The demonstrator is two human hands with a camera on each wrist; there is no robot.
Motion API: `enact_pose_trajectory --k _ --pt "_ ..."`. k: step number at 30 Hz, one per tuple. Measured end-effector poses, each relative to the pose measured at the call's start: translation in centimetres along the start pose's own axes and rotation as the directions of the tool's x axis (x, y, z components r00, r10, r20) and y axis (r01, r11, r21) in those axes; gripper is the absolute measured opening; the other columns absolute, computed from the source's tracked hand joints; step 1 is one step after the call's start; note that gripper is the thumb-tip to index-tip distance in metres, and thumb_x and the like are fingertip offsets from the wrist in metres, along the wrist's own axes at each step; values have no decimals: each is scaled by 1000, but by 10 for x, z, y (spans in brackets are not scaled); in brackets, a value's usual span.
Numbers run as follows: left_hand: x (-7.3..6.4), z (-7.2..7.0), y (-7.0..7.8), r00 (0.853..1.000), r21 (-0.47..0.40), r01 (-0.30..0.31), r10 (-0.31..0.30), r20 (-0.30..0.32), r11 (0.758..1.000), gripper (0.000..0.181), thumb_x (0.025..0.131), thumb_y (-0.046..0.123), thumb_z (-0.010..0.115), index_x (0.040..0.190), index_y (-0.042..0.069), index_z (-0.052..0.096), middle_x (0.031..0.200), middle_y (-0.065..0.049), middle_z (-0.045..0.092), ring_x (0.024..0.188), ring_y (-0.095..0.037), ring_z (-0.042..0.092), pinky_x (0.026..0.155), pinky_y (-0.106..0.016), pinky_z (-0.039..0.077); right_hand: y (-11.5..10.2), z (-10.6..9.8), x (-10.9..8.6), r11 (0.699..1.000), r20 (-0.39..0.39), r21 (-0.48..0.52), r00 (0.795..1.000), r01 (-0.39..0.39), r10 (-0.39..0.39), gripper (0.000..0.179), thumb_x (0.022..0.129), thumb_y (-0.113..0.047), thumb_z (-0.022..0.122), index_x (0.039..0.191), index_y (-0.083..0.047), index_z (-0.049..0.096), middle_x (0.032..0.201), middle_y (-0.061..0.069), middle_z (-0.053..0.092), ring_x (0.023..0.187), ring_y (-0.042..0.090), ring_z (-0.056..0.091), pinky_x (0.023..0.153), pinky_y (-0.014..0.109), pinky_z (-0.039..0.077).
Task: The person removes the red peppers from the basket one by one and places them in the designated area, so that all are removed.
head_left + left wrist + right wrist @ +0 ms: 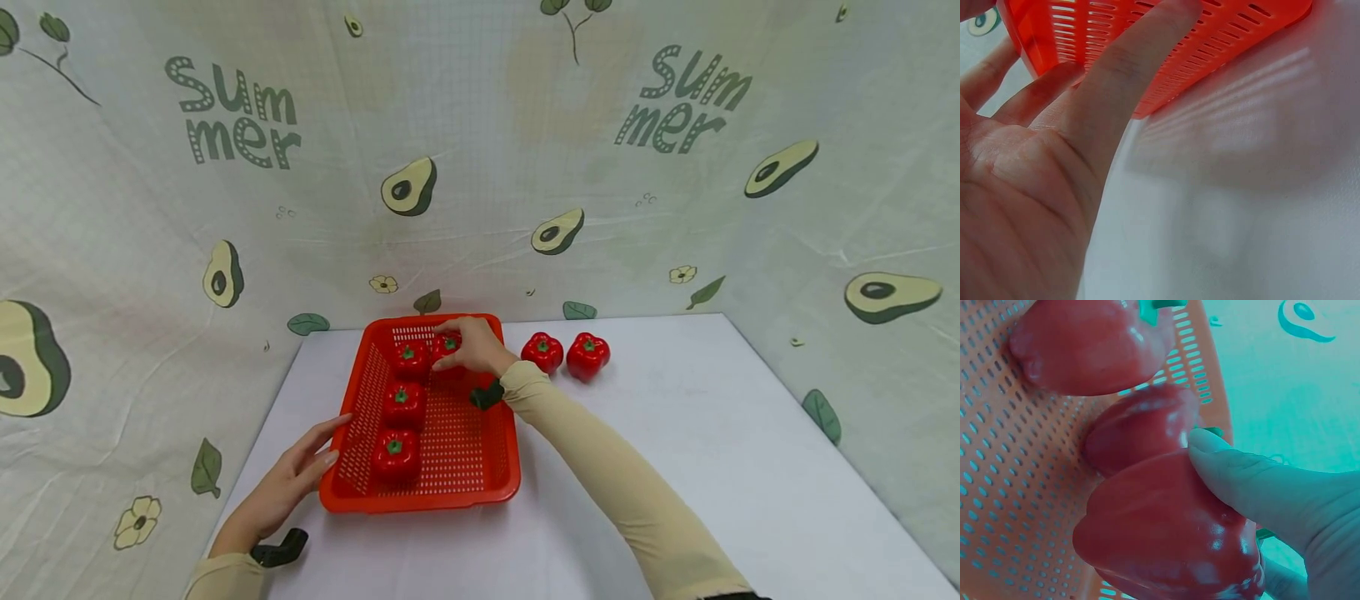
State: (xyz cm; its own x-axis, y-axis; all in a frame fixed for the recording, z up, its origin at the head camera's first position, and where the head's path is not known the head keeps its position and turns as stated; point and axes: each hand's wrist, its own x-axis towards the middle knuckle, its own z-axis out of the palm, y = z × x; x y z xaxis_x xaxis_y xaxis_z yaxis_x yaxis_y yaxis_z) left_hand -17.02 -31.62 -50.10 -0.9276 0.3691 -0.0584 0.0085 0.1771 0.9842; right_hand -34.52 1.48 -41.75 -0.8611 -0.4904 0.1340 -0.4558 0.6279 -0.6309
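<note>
My right hand (478, 348) grips a red bell pepper (1166, 531) inside the red perforated basket (504, 475), near its far end. In the right wrist view, the thumb (1241, 475) presses on that pepper near its stem end. Left of it stands a column of three more red peppers, the far one (410, 359), the middle one (404, 405) and the near one (396, 456). My left hand (281, 492) touches the basket's left side with fairly straight fingers, and its thumb (1129, 69) lies along the outer wall.
Two red peppers, one (542, 352) beside the other (588, 356), stand on the white table (720, 433) right of the basket. Behind the table hangs a cloth (480, 250) printed with avocados. The right forearm (607, 483) crosses over the table.
</note>
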Motion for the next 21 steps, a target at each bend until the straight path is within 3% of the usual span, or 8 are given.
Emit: enact_pose_trajectory --k 4,13,21 --pt "-1 0 0 1000 2 -6 6 1 1000 52 107 18 45 156 29 30 163 -8 16 124 -26 58 89 -42 56 -4 -6 -5 1000 -16 10 1000 9 -9 65 74 -30 90 132 -13 66 130 3 64 119 20 55 101 36 46" --pt "-2 1 5 997 35 69 -67 -45 997 52 106 23 49 153 37 35 162 -1 20 128 -27 54 90 -41 55 -12 -15 -14 999 -33 44 999 32 -30 63 74 -29 90 130 -12 66 126 2 65 112 17 57 96 33 49" --pt "-1 2 4 999 14 35 -35 -13 999 52 107 20 47 155 33 32 163 -5 17 125 -24 57 90 -41 55 -24 -30 -28 993 -36 109 999 32 -28 63 75 -30 90 131 -13 66 123 1 63 108 18 54 88 31 52"
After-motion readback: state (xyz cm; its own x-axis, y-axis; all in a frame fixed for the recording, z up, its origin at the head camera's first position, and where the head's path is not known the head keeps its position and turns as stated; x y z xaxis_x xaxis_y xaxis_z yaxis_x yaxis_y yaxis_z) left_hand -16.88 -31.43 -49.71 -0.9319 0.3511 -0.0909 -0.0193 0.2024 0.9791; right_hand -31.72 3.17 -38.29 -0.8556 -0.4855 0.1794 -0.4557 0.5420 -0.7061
